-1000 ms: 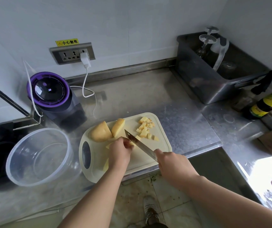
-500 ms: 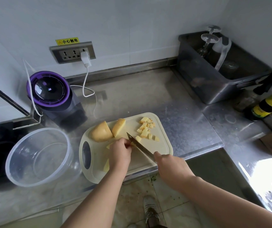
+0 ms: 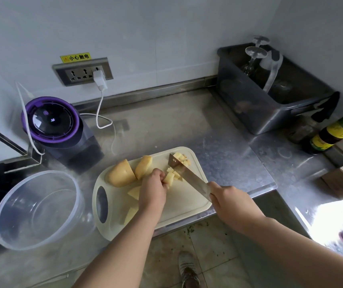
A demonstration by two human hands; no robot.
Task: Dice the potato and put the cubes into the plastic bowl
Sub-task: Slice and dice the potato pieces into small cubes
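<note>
On the cream cutting board (image 3: 187,202) lie two large potato chunks (image 3: 122,173), flat slices (image 3: 134,192) and a heap of small cubes (image 3: 182,157). My left hand (image 3: 153,192) pinches a strip of potato (image 3: 169,178) with curled fingers. My right hand (image 3: 227,199) grips the handle of a knife (image 3: 187,173), whose blade lies just right of the strip with its tip by the cubes. The clear plastic bowl (image 3: 35,208) stands left of the board with nothing in it.
A purple-topped appliance (image 3: 52,123) with a white cable stands behind the bowl. A dark bin (image 3: 270,100) holding glasses sits at the back right, with sauce bottles (image 3: 332,132) beside it. The counter's front edge runs just below the board.
The knife has swung up and away from me, its tip now at the cube heap. Fresh cut pieces lie beside the blade. My left hand stays on the potato strip.
</note>
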